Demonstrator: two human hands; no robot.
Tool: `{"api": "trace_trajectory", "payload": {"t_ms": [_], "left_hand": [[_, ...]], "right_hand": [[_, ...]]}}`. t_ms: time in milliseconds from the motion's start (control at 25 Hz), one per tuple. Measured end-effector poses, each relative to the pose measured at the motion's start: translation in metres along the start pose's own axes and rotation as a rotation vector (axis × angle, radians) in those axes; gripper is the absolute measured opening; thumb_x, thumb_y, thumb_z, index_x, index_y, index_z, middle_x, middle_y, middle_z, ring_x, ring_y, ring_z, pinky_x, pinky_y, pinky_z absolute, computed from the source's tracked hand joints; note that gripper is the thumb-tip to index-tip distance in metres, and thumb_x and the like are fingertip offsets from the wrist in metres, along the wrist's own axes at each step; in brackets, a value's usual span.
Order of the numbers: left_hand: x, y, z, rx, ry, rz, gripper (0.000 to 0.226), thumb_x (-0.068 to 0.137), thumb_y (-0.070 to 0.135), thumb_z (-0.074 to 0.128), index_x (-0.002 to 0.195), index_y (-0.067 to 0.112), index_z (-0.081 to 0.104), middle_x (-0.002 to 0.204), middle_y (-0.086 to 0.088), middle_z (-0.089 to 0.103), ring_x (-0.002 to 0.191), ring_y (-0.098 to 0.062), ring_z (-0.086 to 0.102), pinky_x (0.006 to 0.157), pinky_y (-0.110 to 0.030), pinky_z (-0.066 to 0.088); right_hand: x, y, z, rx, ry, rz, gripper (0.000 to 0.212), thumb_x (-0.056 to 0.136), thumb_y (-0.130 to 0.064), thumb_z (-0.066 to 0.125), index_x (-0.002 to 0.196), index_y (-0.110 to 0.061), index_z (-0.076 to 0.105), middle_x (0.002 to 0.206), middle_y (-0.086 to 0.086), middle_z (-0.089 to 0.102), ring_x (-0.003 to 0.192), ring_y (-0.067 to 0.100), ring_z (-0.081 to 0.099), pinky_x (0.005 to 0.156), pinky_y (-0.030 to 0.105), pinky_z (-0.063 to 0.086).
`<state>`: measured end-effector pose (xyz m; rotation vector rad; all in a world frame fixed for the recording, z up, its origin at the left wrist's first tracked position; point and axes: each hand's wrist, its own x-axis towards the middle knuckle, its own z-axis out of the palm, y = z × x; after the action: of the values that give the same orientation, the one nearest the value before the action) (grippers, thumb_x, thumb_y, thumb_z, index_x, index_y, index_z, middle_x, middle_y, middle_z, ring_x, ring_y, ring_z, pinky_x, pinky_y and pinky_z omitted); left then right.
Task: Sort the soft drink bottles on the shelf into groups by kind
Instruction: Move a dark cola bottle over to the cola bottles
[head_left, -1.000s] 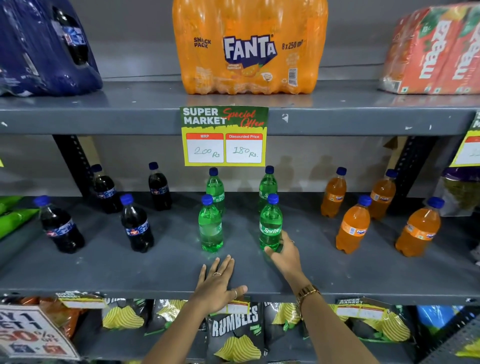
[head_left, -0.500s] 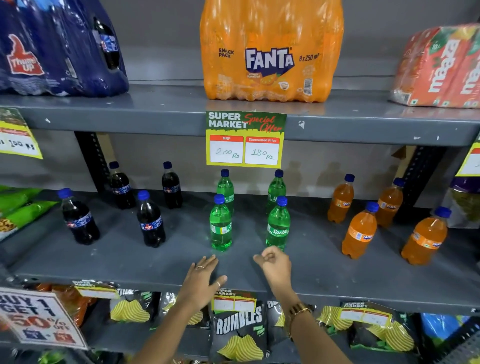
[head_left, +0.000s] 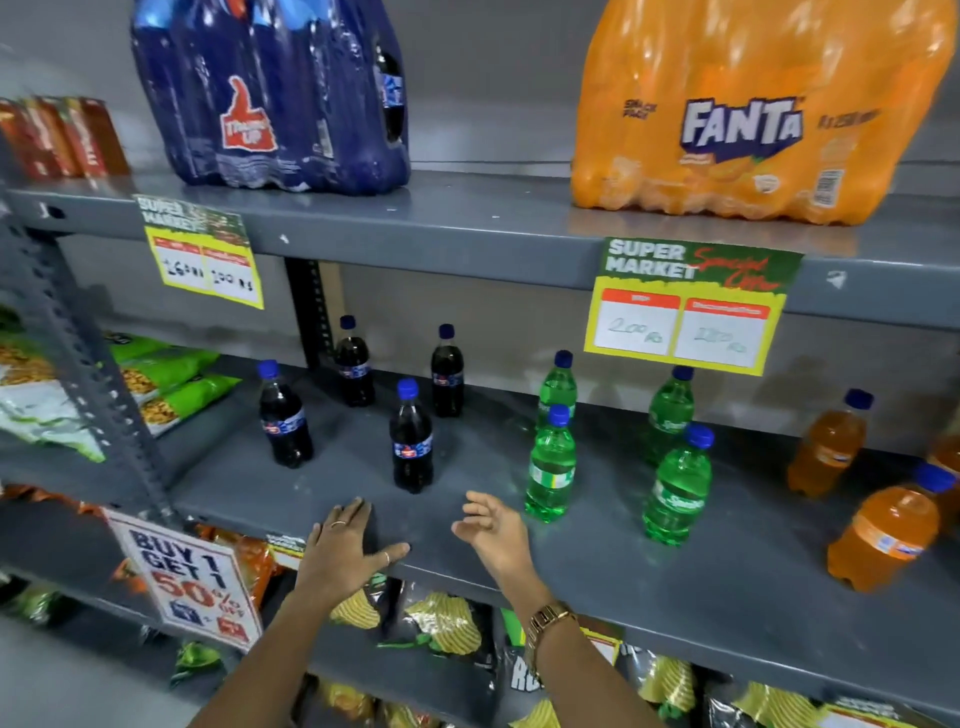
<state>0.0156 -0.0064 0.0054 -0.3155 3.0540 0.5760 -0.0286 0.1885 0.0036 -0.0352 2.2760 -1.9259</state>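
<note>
Small bottles stand upright on the grey middle shelf (head_left: 597, 561) in three clusters. Several dark cola bottles (head_left: 411, 441) are at the left, several green Sprite bottles (head_left: 551, 467) in the middle, and orange Fanta bottles (head_left: 883, 535) at the right, partly cut off by the frame edge. My left hand (head_left: 345, 551) lies flat on the shelf's front edge, just below the nearest cola bottle. Hovering over the shelf between the cola and Sprite clusters, my right hand (head_left: 493, 530) has loose fingers and holds nothing. It touches no bottle.
The upper shelf carries a blue Thums Up multipack (head_left: 270, 93) and an orange Fanta multipack (head_left: 753, 114). Price tags (head_left: 685, 306) hang from its edge. Green snack bags (head_left: 166, 384) lie at the left, chip bags (head_left: 447, 623) below, beside a promo sign (head_left: 187, 577).
My right hand let go of the front Sprite bottle and drew back to the left. The view swung left, so the cola cluster now sits near the centre.
</note>
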Motion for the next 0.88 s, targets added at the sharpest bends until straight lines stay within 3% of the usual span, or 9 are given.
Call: {"api": "trace_trajectory", "payload": {"t_ms": [120, 280, 400, 520, 600, 760, 880], "left_hand": [[0.008, -0.017, -0.014, 0.003, -0.096, -0.086, 0.108, 0.072, 0.074, 0.053, 0.150, 0.015, 0.005, 0.161, -0.001, 0.001, 0.147, -0.025, -0.001, 0.120, -0.045, 0.004], [0.017, -0.027, -0.017, 0.065, -0.181, -0.142, 0.119, 0.066, 0.080, 0.051, 0.149, 0.021, -0.011, 0.159, 0.002, -0.017, 0.146, -0.027, -0.015, 0.118, -0.047, -0.006], [0.021, -0.028, -0.015, 0.044, -0.200, -0.152, 0.126, 0.059, 0.084, 0.051, 0.149, 0.023, -0.013, 0.158, 0.004, -0.020, 0.145, -0.027, -0.019, 0.117, -0.047, -0.009], [0.021, -0.029, -0.015, 0.028, -0.199, -0.154, 0.135, 0.046, 0.091, 0.044, 0.148, 0.025, -0.013, 0.158, 0.005, -0.020, 0.145, -0.026, -0.020, 0.117, -0.048, -0.011], [0.021, -0.031, -0.013, 0.019, -0.192, -0.155, 0.133, 0.051, 0.088, 0.049, 0.148, 0.024, -0.014, 0.158, 0.005, -0.020, 0.144, -0.026, -0.020, 0.117, -0.048, -0.012], [0.020, -0.032, -0.012, 0.006, -0.160, -0.155, 0.127, 0.059, 0.083, 0.054, 0.149, 0.024, -0.013, 0.158, 0.005, -0.019, 0.144, -0.026, -0.021, 0.117, -0.048, -0.012], [0.020, -0.032, -0.012, -0.006, -0.162, -0.153, 0.140, 0.041, 0.094, 0.044, 0.149, 0.025, -0.012, 0.158, 0.005, -0.018, 0.144, -0.027, -0.020, 0.116, -0.048, -0.012]], "right_hand": [[0.016, -0.005, 0.018, -0.010, -0.015, 0.005, 0.047, 0.076, 0.009, 0.065, 0.120, 0.005, 0.049, 0.074, -0.007, 0.049, 0.056, -0.004, 0.050, 0.066, 0.013, 0.047], [0.032, -0.019, 0.042, -0.027, -0.053, -0.008, 0.065, 0.076, 0.001, 0.070, 0.132, 0.001, 0.038, 0.106, 0.004, 0.052, 0.093, 0.013, 0.051, 0.085, 0.021, 0.043], [0.044, -0.024, 0.054, -0.037, -0.045, -0.040, 0.070, 0.074, -0.002, 0.071, 0.134, -0.007, 0.036, 0.124, 0.013, 0.056, 0.101, 0.015, 0.057, 0.096, 0.032, 0.047], [0.052, -0.021, 0.065, -0.190, 0.042, -0.107, 0.051, 0.071, -0.014, 0.073, 0.117, -0.016, 0.052, 0.117, 0.011, 0.057, 0.104, 0.026, 0.060, 0.095, 0.046, 0.050], [0.053, -0.018, 0.072, -0.269, 0.051, -0.130, 0.043, 0.071, -0.023, 0.072, 0.110, -0.017, 0.054, 0.110, 0.011, 0.061, 0.104, 0.029, 0.059, 0.091, 0.048, 0.051], [0.054, -0.017, 0.076, -0.318, 0.061, -0.190, 0.045, 0.073, -0.028, 0.072, 0.112, -0.014, 0.053, 0.112, 0.012, 0.062, 0.105, 0.029, 0.058, 0.090, 0.045, 0.051], [0.054, -0.019, 0.079, -0.395, 0.062, -0.218, 0.052, 0.077, -0.033, 0.069, 0.121, -0.014, 0.050, 0.117, 0.010, 0.064, 0.109, 0.028, 0.055, 0.090, 0.038, 0.048]]}}
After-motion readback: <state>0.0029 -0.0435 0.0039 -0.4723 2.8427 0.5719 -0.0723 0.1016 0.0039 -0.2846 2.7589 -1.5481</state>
